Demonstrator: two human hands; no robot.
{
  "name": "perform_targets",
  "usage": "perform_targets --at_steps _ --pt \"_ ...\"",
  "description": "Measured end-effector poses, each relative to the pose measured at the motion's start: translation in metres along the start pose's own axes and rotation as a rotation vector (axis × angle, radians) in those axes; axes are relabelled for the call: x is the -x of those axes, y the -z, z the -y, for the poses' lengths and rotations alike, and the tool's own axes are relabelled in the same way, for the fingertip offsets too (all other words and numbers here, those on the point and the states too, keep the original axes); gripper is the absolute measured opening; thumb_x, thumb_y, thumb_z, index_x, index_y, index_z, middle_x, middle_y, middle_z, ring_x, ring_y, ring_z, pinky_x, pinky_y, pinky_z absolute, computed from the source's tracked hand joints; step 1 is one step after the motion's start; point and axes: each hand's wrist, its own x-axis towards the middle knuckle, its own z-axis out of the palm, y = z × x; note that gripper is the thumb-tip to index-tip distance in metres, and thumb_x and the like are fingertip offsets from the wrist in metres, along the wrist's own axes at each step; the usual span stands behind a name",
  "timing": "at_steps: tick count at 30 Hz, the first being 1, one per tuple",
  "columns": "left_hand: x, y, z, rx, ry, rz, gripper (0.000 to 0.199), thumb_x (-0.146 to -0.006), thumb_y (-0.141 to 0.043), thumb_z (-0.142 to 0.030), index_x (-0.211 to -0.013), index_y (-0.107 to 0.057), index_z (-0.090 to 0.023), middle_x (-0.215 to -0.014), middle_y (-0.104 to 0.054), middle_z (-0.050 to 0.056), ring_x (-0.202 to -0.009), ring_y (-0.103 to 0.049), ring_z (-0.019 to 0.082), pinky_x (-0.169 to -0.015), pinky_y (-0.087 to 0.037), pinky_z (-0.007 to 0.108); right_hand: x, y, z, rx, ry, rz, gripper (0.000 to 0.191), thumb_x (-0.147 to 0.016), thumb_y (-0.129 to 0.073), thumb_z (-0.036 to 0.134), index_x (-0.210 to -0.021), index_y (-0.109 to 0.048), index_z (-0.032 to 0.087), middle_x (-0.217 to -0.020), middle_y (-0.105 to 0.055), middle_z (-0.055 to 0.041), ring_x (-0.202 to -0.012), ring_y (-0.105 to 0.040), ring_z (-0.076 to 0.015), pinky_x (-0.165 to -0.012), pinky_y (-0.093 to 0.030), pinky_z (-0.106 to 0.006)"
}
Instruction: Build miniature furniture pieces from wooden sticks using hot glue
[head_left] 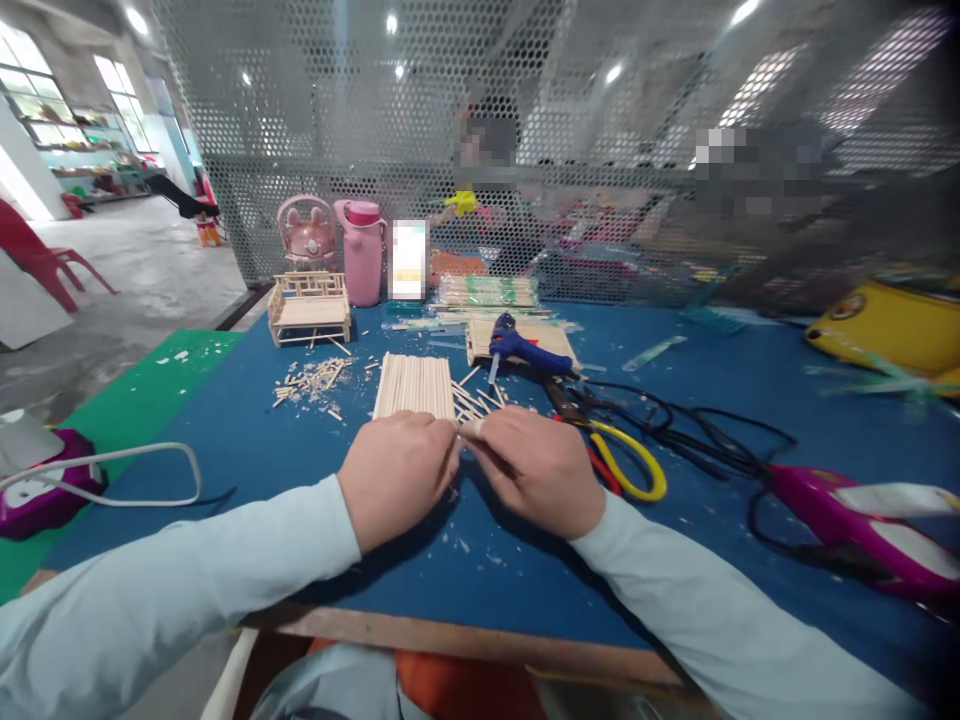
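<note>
A flat panel of wooden sticks (pixel 415 385) laid side by side rests on the blue table. My left hand (pixel 401 460) is closed at its near edge, with the fingers curled under and partly hidden. My right hand (pixel 536 465) is closed too, thumb and fingertips meeting the left hand's by the panel's near right corner. Whatever is pinched there is too small or hidden to make out. Loose sticks (pixel 471 400) lie just beyond the right hand. Beside that hand are scissors (pixel 630 465) with yellow and red handles.
A blue glue gun (pixel 525 350) rests on another stick panel. Stick offcuts (pixel 311 382), a small wooden bench model (pixel 310 308), a pink bottle (pixel 363 255) and a phone (pixel 409 262) stand behind. Black cables run to a purple power strip (pixel 862 520). A mesh screen (pixel 337 120) closes the back.
</note>
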Motion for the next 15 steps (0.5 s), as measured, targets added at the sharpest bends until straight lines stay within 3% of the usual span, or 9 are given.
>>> perform_targets --at_steps 8,11,13,15 --pt "-0.004 -0.003 0.009 0.141 -0.051 0.076 0.027 -0.088 -0.038 -0.021 -0.072 -0.059 -0.015 -0.07 -0.065 0.006 -0.065 -0.06 0.017 -0.06 -0.041 0.027 0.004 -0.001 -0.001 -0.021 0.019 0.008 0.018 -0.083 -0.047 0.016 -0.071 -0.06 0.014 -0.064 -0.063 -0.0077 -0.061 -0.053 -0.0166 -0.057 -0.041 -0.027" --pt "-0.008 -0.005 0.013 0.156 -0.04 0.06 0.027 -0.087 -0.039 -0.02 -0.069 -0.058 -0.015 -0.068 -0.065 0.007 -0.063 -0.058 0.017 -0.058 -0.038 0.026 0.0 0.01 -0.006 -0.082 0.025 -0.023 0.011 -0.081 -0.051 0.019 -0.079 -0.061 0.016 -0.072 -0.066 -0.0077 -0.071 -0.058 -0.0178 -0.066 -0.045 -0.03" --pt "-0.01 -0.003 0.016 0.176 -0.027 0.023 0.029 -0.088 -0.039 -0.023 -0.068 -0.058 -0.015 -0.066 -0.064 0.006 -0.06 -0.056 0.016 -0.056 -0.035 0.025 0.001 0.025 -0.013 -0.043 -0.12 -0.14 0.015 -0.079 -0.053 0.024 -0.09 -0.061 0.017 -0.086 -0.067 -0.009 -0.084 -0.06 -0.0205 -0.077 -0.045 -0.034" --pt "-0.012 -0.001 0.017 0.214 0.0 -0.034 0.032 -0.088 -0.039 -0.025 -0.065 -0.058 -0.015 -0.062 -0.062 0.005 -0.055 -0.052 0.014 -0.054 -0.033 0.025 0.01 0.042 -0.027 0.094 -0.493 -0.259 0.022 -0.081 -0.048 0.03 -0.096 -0.059 0.018 -0.095 -0.066 -0.0099 -0.09 -0.059 -0.0212 -0.082 -0.044 -0.035"
